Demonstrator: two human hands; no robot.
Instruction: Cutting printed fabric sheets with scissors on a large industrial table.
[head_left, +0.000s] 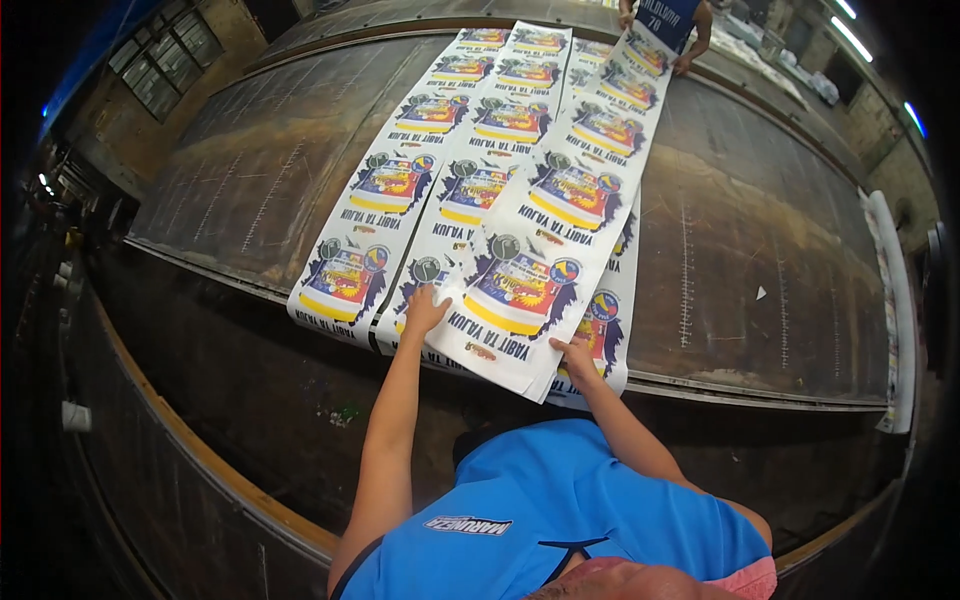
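Here, low in the middle of the frame, both hands lie on the near end of a long printed strip (pixel 560 215) that runs slantwise from bottom centre toward the upper right, lying over the other printed strips (pixel 400 180) spread on the dark worktable (pixel 760 270). The left hand (pixel 425 310) rests flat on the strip's left edge, fingers loosely spread and pressing down rather than gripping. The right hand (pixel 577 352) sits at the strip's lower right corner; its fingers look partly curled on the sheet, though whether they pinch the edge I cannot tell. Judging by this, the step in hand is laying and squaring the top strip over its neighbours. The next move likely calls for an even sliding pressure from both hands, matched with the other person (pixel 668 25) holding the far end at the top of the frame.
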